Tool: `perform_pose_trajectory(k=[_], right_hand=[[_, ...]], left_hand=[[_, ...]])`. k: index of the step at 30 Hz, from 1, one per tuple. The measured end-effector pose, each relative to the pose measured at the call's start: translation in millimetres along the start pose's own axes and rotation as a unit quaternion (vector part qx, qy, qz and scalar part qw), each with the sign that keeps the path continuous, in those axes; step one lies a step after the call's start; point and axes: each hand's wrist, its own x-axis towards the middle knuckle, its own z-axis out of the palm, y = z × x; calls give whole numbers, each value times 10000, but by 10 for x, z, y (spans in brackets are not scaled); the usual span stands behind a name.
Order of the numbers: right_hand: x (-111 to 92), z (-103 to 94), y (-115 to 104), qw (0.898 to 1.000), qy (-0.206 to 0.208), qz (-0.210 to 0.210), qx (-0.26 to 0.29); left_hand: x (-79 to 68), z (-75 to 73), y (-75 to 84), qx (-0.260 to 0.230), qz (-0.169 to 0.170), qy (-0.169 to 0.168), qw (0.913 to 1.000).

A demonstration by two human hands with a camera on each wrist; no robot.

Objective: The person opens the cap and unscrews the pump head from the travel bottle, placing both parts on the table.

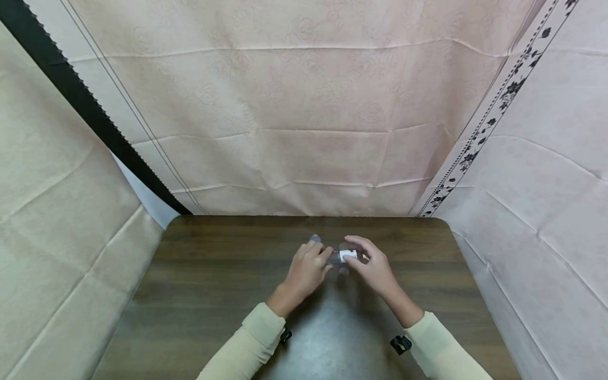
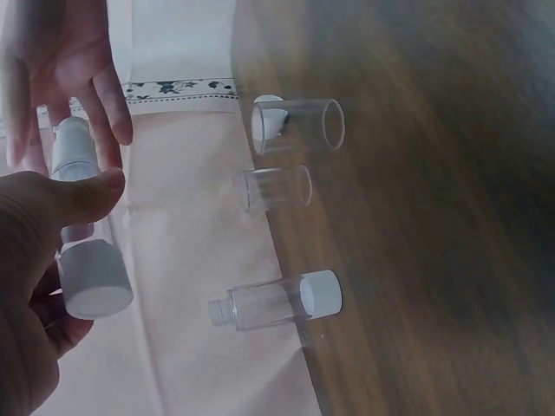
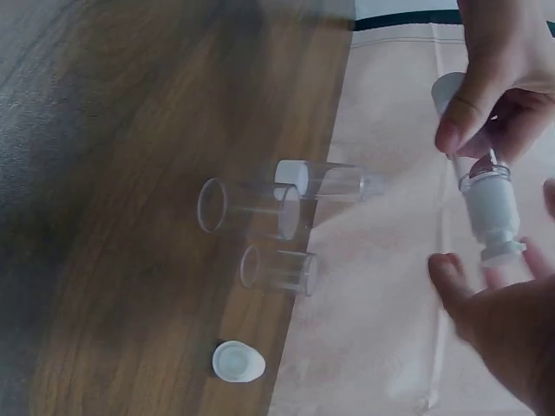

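My left hand (image 1: pixel 307 266) grips a small clear pump bottle (image 2: pixel 95 282) by its body, thumb across the near side. The bottle has a white base and, at the other end, a white pump top (image 3: pixel 492 208) seated on its neck. Around the pump end, my right hand (image 3: pixel 512 321) is held with fingers spread and thumb apart, its fingertips close by the nozzle. In the left wrist view, its palm faces the bottle from beyond. The left fingers partly hide the bottle's clear middle.
On the wooden table (image 1: pixel 214 295) stand a second clear bottle (image 2: pixel 269 303) with a white base and open neck, a larger clear cap (image 3: pixel 247 210), a smaller clear cap (image 3: pixel 279 270) and a loose white pump top (image 3: pixel 237 361). Pale cloth (image 1: pixel 304 105) hangs behind.
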Motion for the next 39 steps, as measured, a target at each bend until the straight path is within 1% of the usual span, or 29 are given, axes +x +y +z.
perform_pose_trajectory(k=[4,8,11,15,18,20,23,28,31,34,36,39], right_hand=[[40,-39,-11,9982,0,580,-142],[68,-62,-2,9932,-232,1135,75],[76,-69,3,9867,-463,1510,391],[79,-69,35,9761,-803,1904,678],[81,-62,55,9699,-983,2072,822],[82,-59,59,9665,-1025,2145,964],[79,-58,59,9649,-1102,2128,1077],[68,-84,63,9645,-1202,2057,1137],[54,-105,58,9667,-1244,1902,1176],[41,-111,50,9720,-1222,1670,1116],[38,-110,51,9755,-1130,1568,1050],[32,-107,43,9816,-942,1422,859]], left_hand=[[13,29,-4,374,330,166,9986],[33,42,2,680,537,253,9959],[50,44,9,858,703,399,9930],[54,52,11,1068,942,626,9878],[45,62,14,1170,1047,704,9851],[42,72,18,1216,1073,724,9841],[38,86,24,1255,1062,707,9839],[27,89,39,1102,934,618,9876],[15,87,45,935,818,503,9910],[8,76,50,839,717,386,9931],[8,63,57,797,665,323,9941],[11,43,65,792,625,317,9944]])
